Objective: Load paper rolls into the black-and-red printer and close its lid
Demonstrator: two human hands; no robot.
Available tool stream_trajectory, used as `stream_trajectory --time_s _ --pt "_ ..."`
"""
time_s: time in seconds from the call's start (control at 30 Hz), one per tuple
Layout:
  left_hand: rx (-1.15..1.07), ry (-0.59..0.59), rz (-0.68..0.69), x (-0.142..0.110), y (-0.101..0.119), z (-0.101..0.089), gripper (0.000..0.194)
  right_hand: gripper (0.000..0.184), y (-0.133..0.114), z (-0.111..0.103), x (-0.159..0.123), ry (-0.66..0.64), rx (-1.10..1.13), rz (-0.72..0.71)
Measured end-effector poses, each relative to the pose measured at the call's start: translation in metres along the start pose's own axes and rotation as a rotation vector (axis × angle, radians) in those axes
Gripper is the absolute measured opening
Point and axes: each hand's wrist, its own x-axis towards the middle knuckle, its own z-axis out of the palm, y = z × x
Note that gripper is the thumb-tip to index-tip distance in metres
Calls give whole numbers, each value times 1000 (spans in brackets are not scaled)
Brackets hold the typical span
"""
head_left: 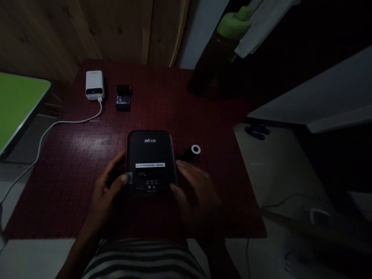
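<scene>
A black box-shaped device (pixel 150 155) with white lettering and a small button panel stands in the middle of a dark red table (pixel 72 162). My left hand (pixel 109 188) clasps its left side, thumb on the near left corner. My right hand (pixel 193 190) rests against its right side with fingers spread, and the hand looks slightly blurred. A small black roll with a white ring end (pixel 194 150) lies just right of the device, beyond my right fingertips.
At the back left stands a white power bank (pixel 94 84) with a white cable (pixel 58 123) running off the table's left edge. A small black holder (pixel 123 97) sits beside it. A green surface (pixel 17 100) is at the left, a pale board (pixel 270 166) at the right.
</scene>
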Motion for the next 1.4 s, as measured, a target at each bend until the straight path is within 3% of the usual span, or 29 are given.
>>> stream_trajectory --time_s 0.13,0.2,0.6,0.93,1.1,1.2,1.3,1.4 --pt "52 29 -3 -5 -1 0 57 44 9 5 -29 -16 61 299" --pt "59 55 -14 -5 1 3 57 47 12 10 -39 -54 99 364" --pt "38 121 -137 -9 10 12 63 45 11 19 -48 -68 99 296" --pt "26 87 -82 -9 9 15 60 45 12 19 -47 -67 106 267" --pt "95 25 72 -13 -9 8 67 39 10 -4 -14 -42 26 190" --pt "176 -12 140 -14 -22 5 80 32 7 -5 27 -91 -24 -38" --pt "234 -20 252 -11 -36 3 80 32 0 10 70 -358 -115 -244" --pt "257 -30 363 -5 -46 1 77 25 -11 29 100 -680 -303 -222"
